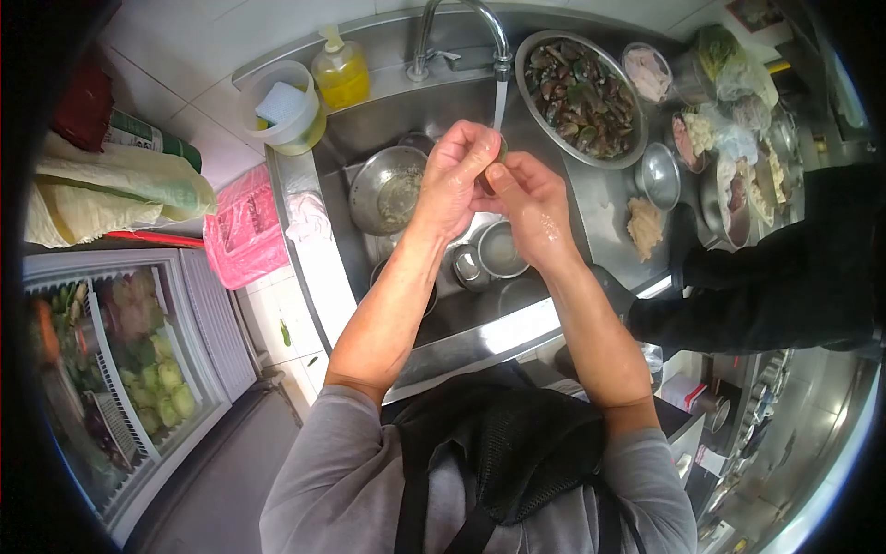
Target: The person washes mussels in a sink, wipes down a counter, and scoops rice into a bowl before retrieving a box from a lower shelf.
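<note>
Below the faucet (503, 60), both of my hands meet over the sink and pinch a small dark mussel (496, 162), mostly covered by the fingers. My left hand (450, 180) grips it from the left with thumb and bent fingers. From the right, my right hand (533, 205) presses its thumb against the shell. Water runs from the spout just behind my fingers, and my wrists look wet. Up and to the right, a large steel bowl (630, 148) holds many dark mussels. Under my hands in the sink sit a steel pot (365, 198) and smaller steel cups (504, 249).
A soap bottle (341, 69) and a white tub with a sponge (300, 138) stand at the back left. Another person's black sleeve (766, 258) reaches in from the right, near a small metal bowl (659, 175) and food containers. An open fridge (198, 305) is at left.
</note>
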A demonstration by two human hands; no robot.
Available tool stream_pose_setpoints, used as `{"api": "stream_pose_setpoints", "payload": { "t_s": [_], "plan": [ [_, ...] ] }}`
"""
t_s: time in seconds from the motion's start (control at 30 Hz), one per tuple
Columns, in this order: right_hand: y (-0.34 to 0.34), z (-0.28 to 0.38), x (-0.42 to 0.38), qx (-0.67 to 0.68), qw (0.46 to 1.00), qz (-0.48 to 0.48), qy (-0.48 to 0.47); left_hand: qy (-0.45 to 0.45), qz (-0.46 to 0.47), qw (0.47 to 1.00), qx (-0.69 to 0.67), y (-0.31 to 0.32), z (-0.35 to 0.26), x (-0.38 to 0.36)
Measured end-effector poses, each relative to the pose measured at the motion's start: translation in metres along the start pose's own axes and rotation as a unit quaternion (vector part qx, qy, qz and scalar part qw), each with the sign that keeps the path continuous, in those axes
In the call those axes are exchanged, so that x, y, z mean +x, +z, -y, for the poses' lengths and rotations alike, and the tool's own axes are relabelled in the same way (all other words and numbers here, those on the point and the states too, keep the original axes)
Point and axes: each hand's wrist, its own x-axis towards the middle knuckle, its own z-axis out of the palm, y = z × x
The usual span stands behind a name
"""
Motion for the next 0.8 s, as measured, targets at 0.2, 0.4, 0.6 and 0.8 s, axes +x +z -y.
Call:
{"api": "stream_pose_setpoints", "payload": {
  "t_s": [0.2,0.4,0.6,0.8],
  "plan": [
    [-0.011,-0.007,0.002,0.008,1.0,0.0,0.024,0.001,0.0,1.0,0.021,-0.005,0.012,0.005],
    [-0.018,-0.014,0.003,0.017,0.999,-0.005,0.035,-0.002,-0.002,0.999,0.04,-0.011,0.026,0.011],
    [-0.023,-0.024,0.006,0.03,0.998,-0.026,0.043,-0.024,-0.016,0.998,0.052,-0.013,0.033,0.011],
    [-0.026,-0.029,0.01,0.041,0.998,-0.026,0.033,-0.062,-0.007,0.995,0.078,-0.024,0.033,0.017]
  ]
}}
